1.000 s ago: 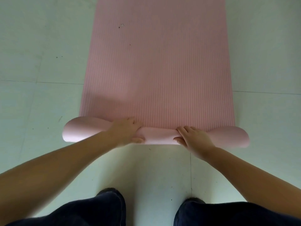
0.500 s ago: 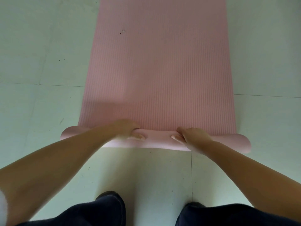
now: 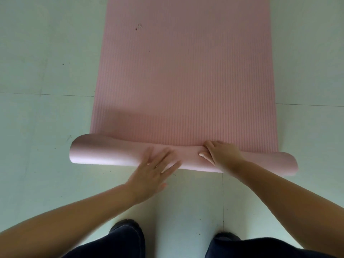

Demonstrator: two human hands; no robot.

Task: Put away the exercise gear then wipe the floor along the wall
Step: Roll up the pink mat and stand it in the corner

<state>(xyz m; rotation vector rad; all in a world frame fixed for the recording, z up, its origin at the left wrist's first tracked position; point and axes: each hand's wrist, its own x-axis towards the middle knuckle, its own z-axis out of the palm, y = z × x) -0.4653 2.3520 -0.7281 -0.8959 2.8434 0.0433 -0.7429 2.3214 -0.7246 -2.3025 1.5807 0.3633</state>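
Observation:
A pink ribbed exercise mat (image 3: 186,81) lies flat on the floor and stretches away from me. Its near end is curled over into a loose roll (image 3: 104,153) across the mat's width. My left hand (image 3: 156,166) lies flat with straight, spread fingers on the near side of the roll, left of centre. My right hand (image 3: 221,153) grips the roll right of centre, thumb on the near side and fingers curled over the top onto the flat mat.
Pale green floor tiles (image 3: 46,71) with thin seams surround the mat on both sides. My legs in dark trousers and dark shoes (image 3: 126,228) stand just behind the roll. No wall or other gear is in view.
The roll has sprung looser and taller at its left end. My left hand let go of its grip and now lies flat and open on the roll; my right hand still holds on.

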